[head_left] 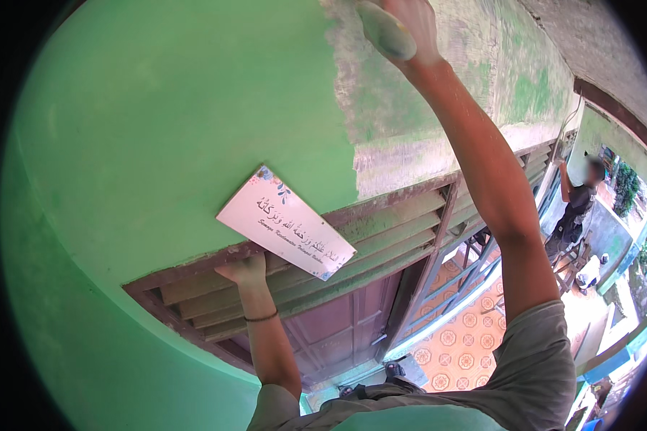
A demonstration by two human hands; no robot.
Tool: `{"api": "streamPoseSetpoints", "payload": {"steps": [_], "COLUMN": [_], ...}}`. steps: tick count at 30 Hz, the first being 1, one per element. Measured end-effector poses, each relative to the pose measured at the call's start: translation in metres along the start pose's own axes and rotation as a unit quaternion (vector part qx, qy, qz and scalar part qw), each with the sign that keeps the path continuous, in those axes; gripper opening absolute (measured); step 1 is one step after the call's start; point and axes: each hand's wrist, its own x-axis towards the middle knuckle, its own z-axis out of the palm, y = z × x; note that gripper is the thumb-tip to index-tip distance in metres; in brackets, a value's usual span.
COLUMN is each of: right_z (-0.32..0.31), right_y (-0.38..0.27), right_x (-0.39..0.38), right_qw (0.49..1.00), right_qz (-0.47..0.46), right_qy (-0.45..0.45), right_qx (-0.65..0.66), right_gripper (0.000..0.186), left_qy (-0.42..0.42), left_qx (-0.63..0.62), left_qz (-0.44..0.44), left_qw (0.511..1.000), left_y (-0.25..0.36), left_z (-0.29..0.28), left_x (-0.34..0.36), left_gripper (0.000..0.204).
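Note:
My right hand (pixel 417 32) is raised to the upper wall at the frame's top, closed around a pale, rounded flat object (pixel 382 29), blurred, beside a patchy, scuffed area of paint (pixel 420 136). Lower on the left, my left hand (pixel 244 267) grips the brown wooden frame (pixel 187 266) above a louvred vent (pixel 381 248), its fingers partly hard to see. Just above that hand, a white lettered sign with blue flowers (pixel 287 208) is fixed at a slant on the smooth green wall (pixel 158 129).
A person (pixel 579 197) stands at the right near a railing, one arm raised. Below are a brown door (pixel 338 323), a blue window frame (pixel 446 302) and an orange patterned tiled floor (pixel 460 337). A ceiling edge (pixel 611 100) runs along the upper right.

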Motion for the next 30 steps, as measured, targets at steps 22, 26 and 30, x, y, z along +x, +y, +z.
{"api": "streamPoseSetpoints", "payload": {"steps": [22,26,30], "right_z": [0.002,0.006,0.007], "right_y": [-0.005,-0.006,-0.006], "right_x": [0.000,0.007,0.001], "right_qw": [1.000,1.000,1.000], "right_qz": [-0.026,-0.021,-0.024], "right_qy": [-0.008,-0.003,0.006], "right_qx": [-0.002,0.008,0.002], "right_gripper": [0.017,0.018,0.019], "left_qy": [-0.003,-0.035,-0.004], "left_qx": [0.003,0.007,-0.007], "left_qz": [0.013,0.011,0.007], "left_qw": [1.000,0.999,1.000], "left_y": [-0.002,-0.002,-0.003], "left_z": [-0.007,-0.003,0.003], "left_x": [0.008,0.000,-0.003], "left_gripper": [0.057,0.056,0.054]}}
